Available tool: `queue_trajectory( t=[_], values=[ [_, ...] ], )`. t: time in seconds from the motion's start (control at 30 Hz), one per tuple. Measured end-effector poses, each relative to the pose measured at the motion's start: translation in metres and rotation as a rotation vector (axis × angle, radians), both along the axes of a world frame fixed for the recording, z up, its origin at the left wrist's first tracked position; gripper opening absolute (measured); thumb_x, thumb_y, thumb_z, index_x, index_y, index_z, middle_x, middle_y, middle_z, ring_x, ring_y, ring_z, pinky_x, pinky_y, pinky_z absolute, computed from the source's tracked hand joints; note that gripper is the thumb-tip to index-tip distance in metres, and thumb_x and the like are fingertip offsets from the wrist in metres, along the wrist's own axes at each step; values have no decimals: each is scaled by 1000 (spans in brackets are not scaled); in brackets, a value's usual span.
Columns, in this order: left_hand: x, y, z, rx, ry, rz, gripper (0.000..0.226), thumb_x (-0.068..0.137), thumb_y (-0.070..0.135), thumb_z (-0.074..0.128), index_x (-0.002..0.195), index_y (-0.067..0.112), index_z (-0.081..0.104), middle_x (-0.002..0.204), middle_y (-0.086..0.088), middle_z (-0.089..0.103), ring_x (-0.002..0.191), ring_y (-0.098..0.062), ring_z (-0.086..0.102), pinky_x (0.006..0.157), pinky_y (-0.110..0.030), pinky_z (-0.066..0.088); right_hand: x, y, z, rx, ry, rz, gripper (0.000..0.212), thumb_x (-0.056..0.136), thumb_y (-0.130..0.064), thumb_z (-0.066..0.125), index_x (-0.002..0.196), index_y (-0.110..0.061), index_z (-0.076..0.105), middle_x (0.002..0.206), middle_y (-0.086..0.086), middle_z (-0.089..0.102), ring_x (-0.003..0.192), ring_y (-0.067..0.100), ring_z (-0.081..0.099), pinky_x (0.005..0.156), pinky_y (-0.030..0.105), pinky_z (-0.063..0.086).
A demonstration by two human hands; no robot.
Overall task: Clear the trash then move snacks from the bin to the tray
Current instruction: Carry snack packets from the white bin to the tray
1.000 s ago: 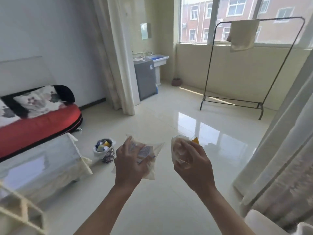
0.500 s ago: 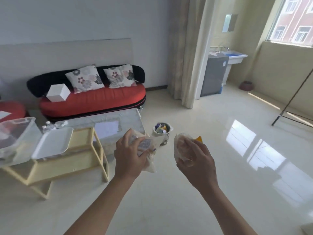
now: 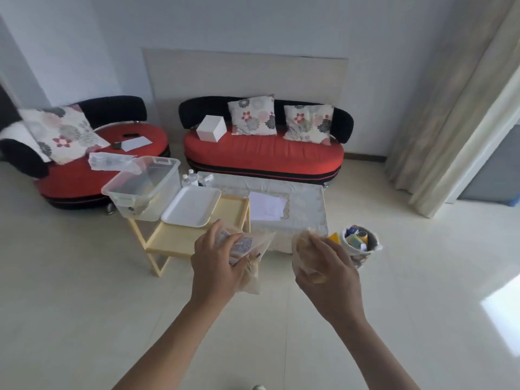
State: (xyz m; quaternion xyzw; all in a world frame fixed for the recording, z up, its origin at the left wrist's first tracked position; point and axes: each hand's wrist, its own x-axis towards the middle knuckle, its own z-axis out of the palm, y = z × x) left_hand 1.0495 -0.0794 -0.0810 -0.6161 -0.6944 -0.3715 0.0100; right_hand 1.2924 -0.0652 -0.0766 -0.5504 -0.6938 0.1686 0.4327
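While left hand [image 3: 216,266] grips printed wrapper [image 3: 247,249], right hand [image 3: 327,273] clutches crumpled wrapper [image 3: 302,249]: trash-clearing step likely; next, carry both over wastebasket [image 3: 361,246], release.

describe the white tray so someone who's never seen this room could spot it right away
Find the long red sofa against the back wall, then the pale yellow wooden stand on the floor in front of it. The white tray lies on the stand's top, beside the clear plastic bin; it alone is flat, opaque white and shallow.

Red sofa [image 3: 263,153], floral cushions [image 3: 251,115]
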Motion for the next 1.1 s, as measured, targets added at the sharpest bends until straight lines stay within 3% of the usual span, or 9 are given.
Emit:
queue_trajectory(
  t=[0.1, 0.27, 0.4, 0.57, 0.8, 1.1],
  values=[
    [-36, 29, 0, -38, -4, 86, 42, 85, 49, 71, 123, 31, 70, 156, -1, 39, 134, -31, 41, 100, -53, 48, -39, 50, -4, -19, 24, 87, 74, 67, -23, 87, 136, -31, 61, 137, -15, 54, 114, 5, 58, 87, 14, 42],
    [-94, 77, 9, -61, 12, 235, 41, 83, 46, 76, 122, 34, 70, 157, 2, 37, 134, -27, 41, 101, -49, 43, -108, 131, -5, -15, 62, 241, 73, 65, -20, 90, 133, -26, 64, 135, -11, 57, 114, 8, 61, 88, 20, 50],
    [-139, 105, 14, -60, -6, 349, 40, 82, 45, 77, 121, 38, 68, 156, 8, 34, 134, -23, 39, 101, -48, 45, -164, 190, 5, -19, 46, 340, 74, 63, -21, 91, 133, -25, 65, 132, -8, 59, 109, 5, 59, 83, 2, 40],
    [-197, 124, 9, -85, -33, 460, 42, 82, 46, 78, 122, 38, 68, 157, 7, 36, 134, -24, 38, 99, -48, 44, -230, 229, 8, -5, 62, 439, 73, 64, -23, 88, 133, -26, 64, 132, -11, 58, 109, 5, 60, 85, 23, 51],
    [-280, 142, -14, -122, -66, 552, 41, 83, 47, 77, 123, 37, 68, 155, 6, 35, 136, -25, 38, 96, -49, 43, -320, 258, -20, -25, 10, 506, 74, 65, -26, 85, 135, -30, 61, 135, -11, 57, 114, 9, 61, 87, 31, 57],
    [-429, 181, -25, -141, -75, 477, 45, 81, 47, 80, 123, 36, 68, 155, 5, 36, 135, -27, 40, 94, -50, 46, -457, 278, -30, 2, -26, 443, 72, 65, -25, 84, 135, -26, 62, 133, -9, 57, 113, 14, 62, 89, 35, 57]
  ],
)
